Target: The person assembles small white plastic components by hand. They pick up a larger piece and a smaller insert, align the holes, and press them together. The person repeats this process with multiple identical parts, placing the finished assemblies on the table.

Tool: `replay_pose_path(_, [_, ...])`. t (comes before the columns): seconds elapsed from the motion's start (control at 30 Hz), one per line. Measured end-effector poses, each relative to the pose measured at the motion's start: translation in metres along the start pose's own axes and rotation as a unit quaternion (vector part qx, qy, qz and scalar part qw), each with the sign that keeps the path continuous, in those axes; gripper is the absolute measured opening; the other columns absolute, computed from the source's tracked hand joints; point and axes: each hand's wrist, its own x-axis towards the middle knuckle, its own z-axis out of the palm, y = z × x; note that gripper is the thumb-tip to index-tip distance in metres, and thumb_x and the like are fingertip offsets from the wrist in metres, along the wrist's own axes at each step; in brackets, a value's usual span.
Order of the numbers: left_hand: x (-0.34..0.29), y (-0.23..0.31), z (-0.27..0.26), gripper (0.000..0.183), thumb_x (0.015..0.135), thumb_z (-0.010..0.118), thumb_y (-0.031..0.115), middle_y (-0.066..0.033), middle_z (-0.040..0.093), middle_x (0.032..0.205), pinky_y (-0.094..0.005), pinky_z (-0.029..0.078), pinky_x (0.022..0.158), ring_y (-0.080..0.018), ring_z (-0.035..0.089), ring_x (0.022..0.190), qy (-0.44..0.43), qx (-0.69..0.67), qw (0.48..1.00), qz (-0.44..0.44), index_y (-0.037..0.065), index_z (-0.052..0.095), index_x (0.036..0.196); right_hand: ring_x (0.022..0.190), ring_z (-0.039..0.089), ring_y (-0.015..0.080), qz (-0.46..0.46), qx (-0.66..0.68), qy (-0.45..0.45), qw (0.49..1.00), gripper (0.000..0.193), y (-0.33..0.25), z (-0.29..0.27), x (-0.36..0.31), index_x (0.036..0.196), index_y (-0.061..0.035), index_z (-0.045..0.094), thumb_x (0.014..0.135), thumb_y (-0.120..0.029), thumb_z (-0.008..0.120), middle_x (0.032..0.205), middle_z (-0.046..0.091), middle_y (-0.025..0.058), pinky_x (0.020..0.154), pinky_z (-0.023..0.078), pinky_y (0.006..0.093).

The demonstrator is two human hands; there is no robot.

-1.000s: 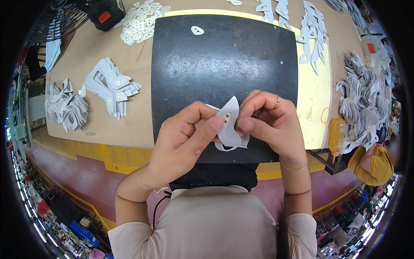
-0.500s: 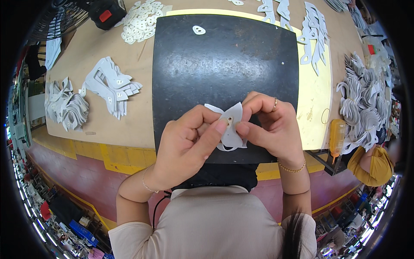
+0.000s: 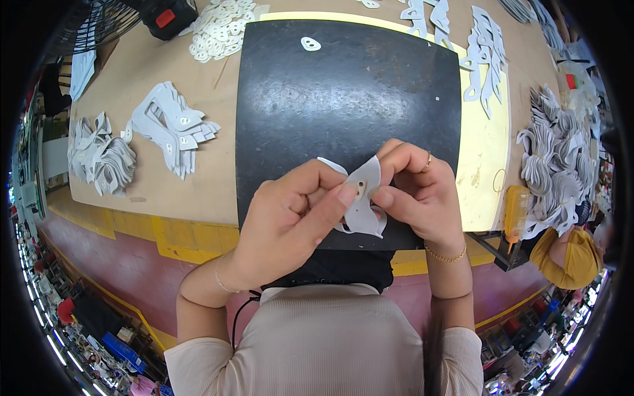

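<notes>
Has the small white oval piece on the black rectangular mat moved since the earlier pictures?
No: the small white oval piece keeps its place on the black mat, near its far edge.

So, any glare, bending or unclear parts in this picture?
In the head view, pale glare spreads across the black mat; the front edge of the table bends; the picture's corners go black; the grey piece looks fairly clear; the clutter at lower left is mostly too small to make out.

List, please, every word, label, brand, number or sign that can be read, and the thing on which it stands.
None can be read.
Grey piece in the left hand: no lettering visible.
Yellow bottle: any marking is too small to read.
Distant background: too small and blurred.
</notes>
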Motion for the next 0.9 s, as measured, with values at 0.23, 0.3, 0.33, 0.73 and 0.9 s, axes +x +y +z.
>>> replay_pose_path(0.23, [-0.001, -0.002, 0.002, 0.016, 0.101, 0.057, 0.016, 0.0029, 0.057, 0.062, -0.0198, 0.035, 0.054, 0.0004, 0.044, 0.06, 0.022, 0.007, 1.0, 0.014, 0.001, 0.06, 0.098, 0.077, 0.06, 0.0081, -0.014, -0.09, 0.005, 0.996, 0.011, -0.005, -0.001, -0.003, 0.084, -0.0018, 0.065, 0.079, 0.002, 0.074, 0.084, 0.064, 0.0024, 0.069, 0.047, 0.0237])
replay_pose_path(0.3, [-0.001, -0.006, 0.002, 0.017, 0.1, 0.058, 0.017, 0.0031, 0.057, 0.06, -0.02, 0.035, 0.054, 0.0002, 0.043, 0.059, 0.027, 0.035, 0.998, 0.041, 0.001, 0.06, 0.098, 0.077, 0.061, 0.0088, -0.028, -0.12, 0.011, 0.992, 0.012, -0.003, 0.001, -0.003, 0.082, -0.0027, 0.065, 0.077, 0.0, 0.075, 0.082, 0.065, 0.0019, 0.071, 0.046, 0.025])
replay_pose_path(0.33, [-0.001, -0.009, 0.002, 0.017, 0.1, 0.058, 0.017, 0.0031, 0.056, 0.059, -0.0201, 0.035, 0.053, 0.0001, 0.043, 0.058, 0.033, 0.052, 0.996, 0.064, 0.001, 0.06, 0.098, 0.076, 0.061, 0.0097, -0.035, -0.149, 0.015, 0.988, 0.012, -0.003, 0.002, -0.002, 0.081, -0.0035, 0.065, 0.076, -0.001, 0.076, 0.081, 0.065, 0.0016, 0.073, 0.044, 0.0255])
replay_pose_path(0.73, [-0.002, -0.002, 0.002, 0.019, 0.1, 0.058, 0.019, 0.0039, 0.05, 0.057, -0.0208, 0.032, 0.051, -0.0004, 0.04, 0.055, 0.016, -0.01, 1.0, 0.006, 0.001, 0.059, 0.095, 0.076, 0.062, 0.0134, -0.141, -0.196, 0.001, 0.97, 0.017, 0.007, -0.001, 0.001, 0.082, -0.0076, 0.064, 0.075, -0.007, 0.079, 0.082, 0.068, 0.0009, 0.08, 0.04, 0.0282])
replay_pose_path(0.9, [-0.001, 0.001, -0.001, 0.019, 0.101, 0.057, 0.019, 0.0032, 0.053, 0.059, -0.0201, 0.034, 0.051, -0.0001, 0.041, 0.056, 0.001, -0.008, 1.0, 0.005, 0.0, 0.06, 0.096, 0.078, 0.063, 0.013, -0.088, -0.151, 0.016, 0.984, 0.015, 0.007, -0.002, -0.001, 0.082, -0.0066, 0.066, 0.075, -0.007, 0.08, 0.083, 0.069, 0.002, 0.081, 0.043, 0.0282])
